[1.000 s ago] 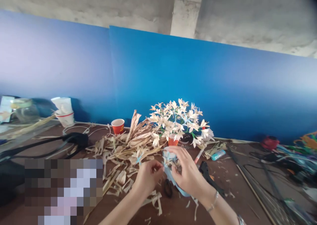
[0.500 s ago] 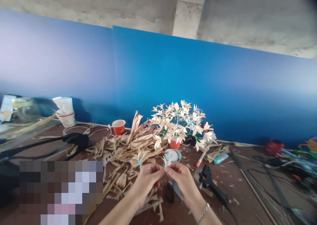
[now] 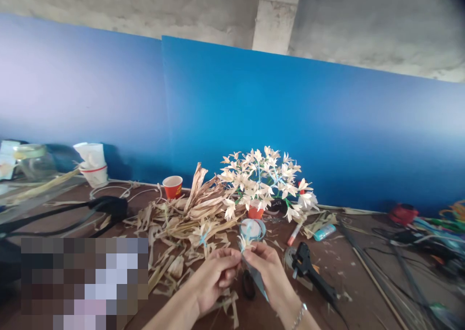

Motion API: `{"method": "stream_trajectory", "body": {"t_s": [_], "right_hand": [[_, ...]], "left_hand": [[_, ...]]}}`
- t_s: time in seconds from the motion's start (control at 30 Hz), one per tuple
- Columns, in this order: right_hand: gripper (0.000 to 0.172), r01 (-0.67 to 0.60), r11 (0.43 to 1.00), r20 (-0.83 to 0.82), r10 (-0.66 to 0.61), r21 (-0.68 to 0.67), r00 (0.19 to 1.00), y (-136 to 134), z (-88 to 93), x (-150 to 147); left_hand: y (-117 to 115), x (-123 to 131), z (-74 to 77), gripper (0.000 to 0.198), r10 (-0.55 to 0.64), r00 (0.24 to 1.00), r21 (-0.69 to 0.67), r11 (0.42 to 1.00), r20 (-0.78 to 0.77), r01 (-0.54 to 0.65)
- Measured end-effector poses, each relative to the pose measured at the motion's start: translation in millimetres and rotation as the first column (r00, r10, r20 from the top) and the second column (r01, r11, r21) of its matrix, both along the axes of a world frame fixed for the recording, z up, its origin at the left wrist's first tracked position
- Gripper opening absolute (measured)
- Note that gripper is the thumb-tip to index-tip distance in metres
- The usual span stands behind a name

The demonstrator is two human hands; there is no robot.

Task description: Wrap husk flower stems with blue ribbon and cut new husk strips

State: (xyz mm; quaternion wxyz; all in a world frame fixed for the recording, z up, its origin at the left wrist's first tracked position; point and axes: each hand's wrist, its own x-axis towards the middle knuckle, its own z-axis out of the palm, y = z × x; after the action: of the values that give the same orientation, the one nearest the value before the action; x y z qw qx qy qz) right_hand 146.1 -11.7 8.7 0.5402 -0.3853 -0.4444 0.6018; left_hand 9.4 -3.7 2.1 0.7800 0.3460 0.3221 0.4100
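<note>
Between my two hands is a small pale corn-husk flower [image 3: 244, 242], its petals pointing up and away from me. My right hand [image 3: 267, 267] pinches its base between thumb and fingers. My left hand [image 3: 220, 272] is closed beside it, thumb and fingertip pressed together at the flower's lower left; what lies between those fingertips is too small to make out. Below my right hand a light blue strip [image 3: 260, 282] slants down. Another husk flower with a blue tie [image 3: 204, 235] lies left of my hands. Beyond them, a bunch of such flowers [image 3: 265, 175] stands in a red paper cup [image 3: 255, 212].
Dry corn husks [image 3: 203, 199] and scraps cover the brown table left of centre. A black glue gun [image 3: 312, 272] lies to the right. A blue tape roll [image 3: 253, 229], black scissor handles [image 3: 249, 285] and another red cup [image 3: 172, 187] are nearby. A blue panel [image 3: 236, 97] stands behind.
My left hand's fingers have curled in more and sit slightly lower. The flower has tipped a little in my right fingers. The camera view has shifted slightly.
</note>
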Motion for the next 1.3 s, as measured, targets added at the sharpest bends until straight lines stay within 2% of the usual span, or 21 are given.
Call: {"method": "stream_trajectory", "body": {"t_s": [0.1, 0.17, 0.3, 0.43, 0.53, 0.67, 0.73, 0.93, 1.03, 1.17, 1.23, 1.3], "right_hand": [[0.025, 0.023, 1.000, 0.055, -0.022, -0.011, 0.998, -2.1, 4.1, -1.4], [0.027, 0.044, 0.999, 0.087, -0.042, -0.013, 0.995, -2.8, 4.7, -1.9], [0.027, 0.092, 0.996, 0.127, -0.094, 0.020, 0.987, -2.1, 0.9, -2.0], [0.026, 0.149, 0.988, 0.137, -0.153, 0.042, 0.979, -0.3, -4.5, -2.2], [0.025, 0.178, 0.983, 0.173, -0.184, 0.050, 0.968, 0.8, -6.1, -2.3], [0.023, 0.206, 0.976, 0.234, -0.217, 0.073, 0.948, 1.1, -5.3, -2.5], [0.023, 0.206, 0.975, 0.243, -0.220, 0.085, 0.945, 0.8, -4.7, -3.1], [0.025, 0.186, 0.977, 0.284, -0.209, 0.104, 0.936, 0.6, -5.5, -4.6], [0.025, 0.187, 0.976, 0.314, -0.214, 0.113, 0.925, 1.4, -6.1, -3.8], [0.027, 0.165, 0.982, 0.273, -0.185, 0.096, 0.944, 1.3, -5.3, -2.5], [0.029, 0.148, 0.988, 0.202, -0.153, 0.042, 0.967, 0.2, -3.8, -2.4], [0.030, 0.121, 0.993, 0.115, -0.119, -0.010, 0.986, -1.3, -1.5, -2.6]], "left_hand": [[-0.2, -1.6, -1.2, 0.026, -0.083, 0.996, -0.011, 0.996, -0.017, 0.083], [-1.1, -1.7, 0.7, 0.026, -0.096, 0.995, 0.007, 0.995, -0.022, 0.096], [-2.4, 1.1, 6.7, 0.025, 0.017, 0.994, 0.074, 0.997, -0.106, -0.009], [-1.1, 5.2, 4.7, 0.026, 0.150, 0.929, 0.194, 0.977, -0.337, -0.088], [-1.1, 6.4, -0.5, 0.018, 0.280, 0.842, 0.376, 0.921, -0.461, -0.100], [-5.9, 6.8, -0.3, 0.010, 0.458, 0.723, 0.596, 0.799, -0.517, -0.080], [-8.8, 7.4, 2.0, 0.010, 0.501, 0.686, 0.641, 0.765, -0.527, -0.067], [-11.5, 7.3, 4.4, 0.011, 0.541, 0.638, 0.684, 0.729, -0.548, -0.030], [-11.5, 6.1, 5.7, 0.015, 0.543, 0.642, 0.685, 0.728, -0.541, -0.039], [-11.4, 5.5, 8.9, 0.019, 0.509, 0.719, 0.655, 0.749, -0.473, -0.100], [-11.1, 5.3, 9.8, 0.019, 0.454, 0.776, 0.586, 0.799, -0.438, -0.137], [-10.7, 4.8, 10.3, 0.020, 0.348, 0.844, 0.446, 0.883, -0.408, -0.149]]}}
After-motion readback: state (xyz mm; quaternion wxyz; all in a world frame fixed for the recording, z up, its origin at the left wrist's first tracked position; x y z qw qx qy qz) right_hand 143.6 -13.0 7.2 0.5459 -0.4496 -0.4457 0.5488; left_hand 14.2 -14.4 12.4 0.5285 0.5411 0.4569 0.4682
